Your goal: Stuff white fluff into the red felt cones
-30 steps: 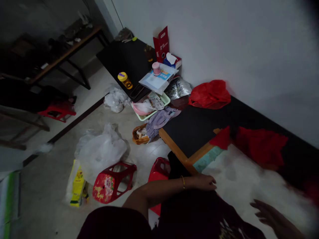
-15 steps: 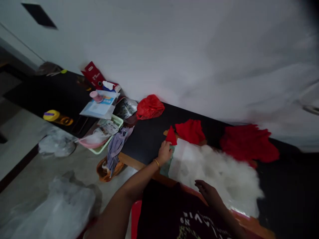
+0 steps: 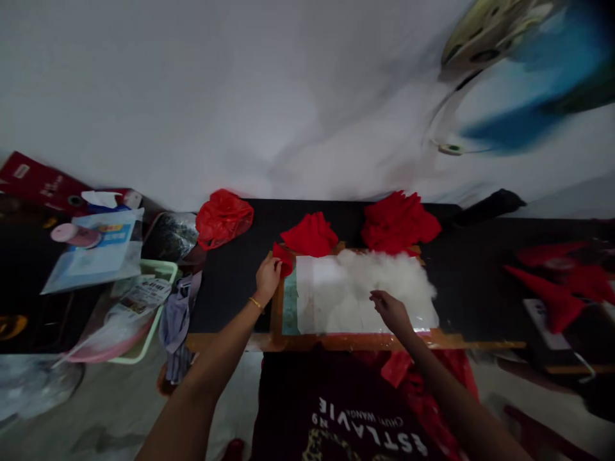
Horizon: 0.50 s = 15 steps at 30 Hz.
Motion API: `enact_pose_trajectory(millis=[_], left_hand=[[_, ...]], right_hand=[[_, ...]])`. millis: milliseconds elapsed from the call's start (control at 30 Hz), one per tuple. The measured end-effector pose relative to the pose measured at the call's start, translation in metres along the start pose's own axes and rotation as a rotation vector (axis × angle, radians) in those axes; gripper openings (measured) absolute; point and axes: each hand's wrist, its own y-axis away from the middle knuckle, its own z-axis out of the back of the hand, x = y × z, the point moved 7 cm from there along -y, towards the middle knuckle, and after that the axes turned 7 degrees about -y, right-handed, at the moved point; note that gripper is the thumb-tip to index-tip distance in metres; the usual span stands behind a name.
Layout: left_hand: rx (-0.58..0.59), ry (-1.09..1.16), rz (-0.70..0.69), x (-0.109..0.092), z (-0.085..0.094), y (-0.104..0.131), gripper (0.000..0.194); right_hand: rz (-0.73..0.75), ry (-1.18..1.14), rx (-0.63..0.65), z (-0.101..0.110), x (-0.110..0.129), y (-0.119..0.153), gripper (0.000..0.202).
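Note:
My left hand [image 3: 268,279] is closed on a small red cloth piece [image 3: 283,258], at the left edge of the white sheet [image 3: 314,298]. White fluffy stuffing [image 3: 384,275] covers much of that sheet. My right hand [image 3: 391,314] is over the front part of the stuffing, its fingertips drawn together. Whatever lies between them, if anything, is too small to make out. Just behind the sheet sits a pile of red cloth pieces [image 3: 311,235], and a larger red cloth pile [image 3: 400,223] is to its right.
A crumpled red plastic bag [image 3: 223,219] stands against the wall. Left of it are a green-rimmed basket [image 3: 156,333], a pink bottle [image 3: 77,235] and a red box [image 3: 43,186]. More red cloth [image 3: 560,288] lies far right. A fan [image 3: 500,38] is at upper right.
My view has swung to the right, bringing the fan and the far-right red cloth into sight. My left hand stays with the small red piece; my right hand has moved forward over the stuffing.

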Motion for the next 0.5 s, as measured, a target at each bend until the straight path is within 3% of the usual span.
enact_pose_trajectory(millis=[67, 133, 233, 267, 367, 500], left_hand=[[-0.111, 0.071, -0.002, -0.006, 0.016, 0.013, 0.025], [-0.17, 0.176, -0.013, -0.015, 0.017, 0.031, 0.021], [0.011, 0.263, 0.016, -0.029, -0.021, 0.057, 0.019], [0.114, 0.279, 0.033, -0.034, -0.04, 0.065, 0.019], [0.23, 0.291, 0.011, -0.047, -0.079, 0.083, 0.02], [0.194, 0.476, 0.039, -0.065, -0.09, 0.088, 0.035]], right_hand=[[0.094, 0.042, -0.049, -0.002, 0.013, -0.02, 0.036], [0.193, 0.057, -0.052, -0.012, 0.034, -0.044, 0.036], [0.223, 0.096, -0.01, -0.035, 0.062, -0.088, 0.044], [0.195, 0.097, 0.004, -0.042, 0.068, -0.102, 0.049], [0.077, 0.033, 0.047, -0.055, 0.072, -0.133, 0.043], [-0.003, -0.103, 0.127, -0.068, 0.062, -0.129, 0.012]])
